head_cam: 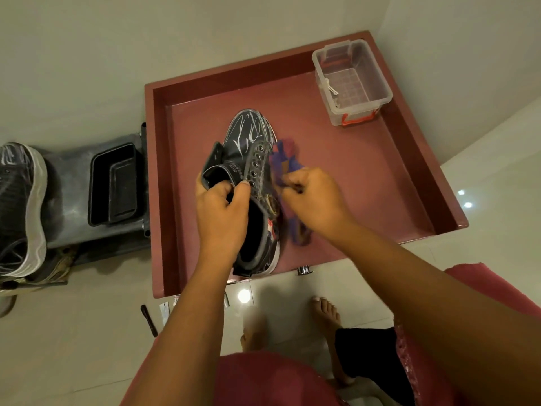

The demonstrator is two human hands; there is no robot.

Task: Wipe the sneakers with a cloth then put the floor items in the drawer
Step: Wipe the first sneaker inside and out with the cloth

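A dark high-top sneaker [248, 142] with white scribbles on its toe hangs over the open red drawer [366, 183]. My left hand [222, 212] grips its collar and tongue, fingers curled inside the opening. My right hand [310, 197] pinches a purple, blue and red patterned cloth [282, 159] against the sneaker's right side by the eyelets. A second sneaker [20, 206] lies at the far left on a grey stand. On the floor below the drawer's front lie a dark pen-like item [149, 320] and small flat pieces [164, 310].
A clear plastic box [351, 80] with an orange latch stands in the drawer's back right corner. A black tray [114, 189] sits on the grey stand left of the drawer. My bare feet [325, 315] stand on the glossy tiled floor in front.
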